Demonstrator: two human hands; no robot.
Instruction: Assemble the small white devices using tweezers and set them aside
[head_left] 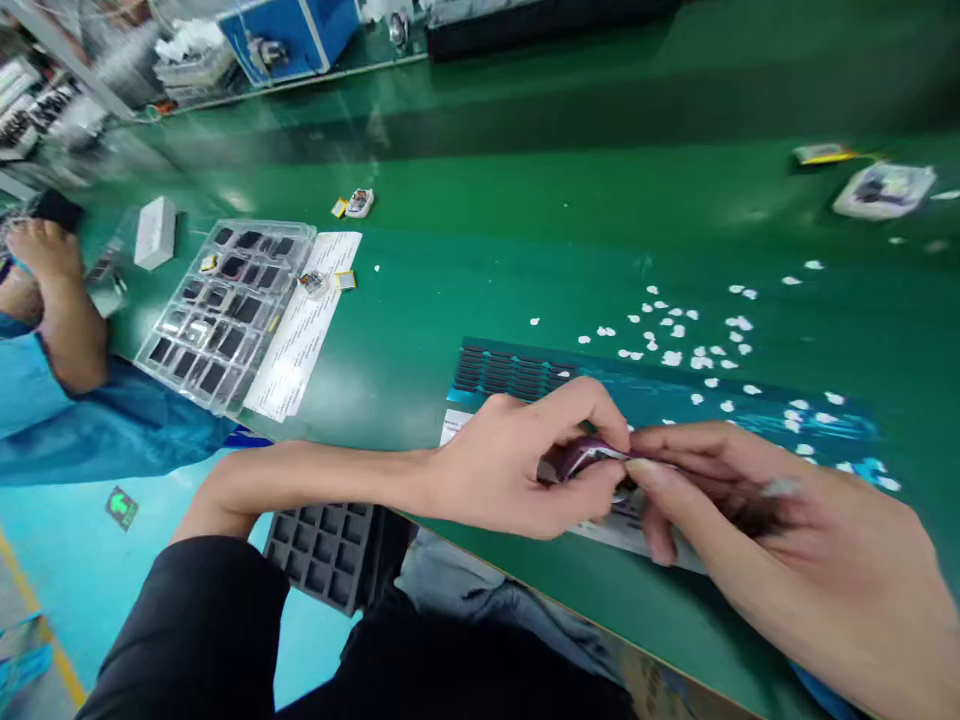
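Observation:
My left hand point(517, 460) is closed around a small dark purple casing with a shiny silver edge point(585, 456), which looks like a watch body. Fingers and thumb cover much of it. My right hand point(757, 500) meets it from the right, thumb and forefinger pinched together at the casing's edge. Whatever lies between those fingertips is too small to make out. Beneath both hands is a printed white sheet point(637, 535), partly hidden. Just beyond them, a blue film strip point(637, 385) carries rows of thin dark adhesive pieces point(510, 370).
Many small white tabs point(701, 360) lie scattered right of centre. Opened device parts point(883, 190) with a yellow-edged battery point(823, 154) sit at far right. On the left are a clear compartment tray point(225, 310), a paper sheet point(304, 330), a white box point(155, 233) and another person's arm point(67, 310).

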